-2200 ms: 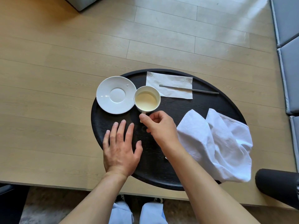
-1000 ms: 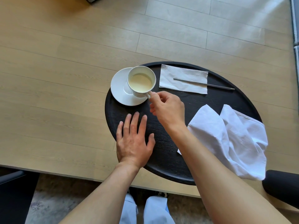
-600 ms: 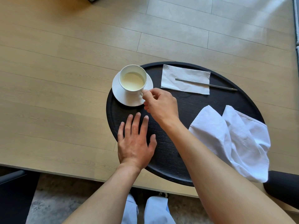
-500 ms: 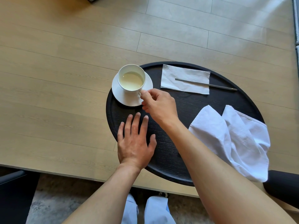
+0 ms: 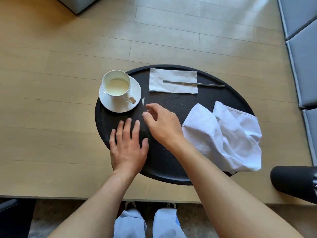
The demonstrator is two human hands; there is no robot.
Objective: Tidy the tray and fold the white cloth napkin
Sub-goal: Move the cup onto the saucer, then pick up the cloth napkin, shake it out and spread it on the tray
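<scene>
A round black tray (image 5: pixel 171 170) lies on a light wooden table. At its far left a white cup (image 5: pixel 116 85) of pale liquid stands on a white saucer (image 5: pixel 120 103). A paper napkin (image 5: pixel 171 78) with a thin metal stick (image 5: pixel 193 83) across it lies at the far side. The crumpled white cloth napkin (image 5: pixel 226 134) covers the tray's right part and hangs over its rim. My left hand (image 5: pixel 128 146) rests flat on the tray's near left. My right hand (image 5: pixel 163 122) hovers just right of the saucer, fingers loosely apart, holding nothing.
A small white scrap (image 5: pixel 143 101) lies on the tray beside the saucer. Grey cushions (image 5: pixel 303 48) line the right edge. A dark cylindrical object (image 5: pixel 295 182) sits at the table's near right corner. The table's front edge runs just below the tray.
My right hand carried the cup leftward onto the saucer, let go of its handle and drew back to the right. My left hand stayed flat on the tray.
</scene>
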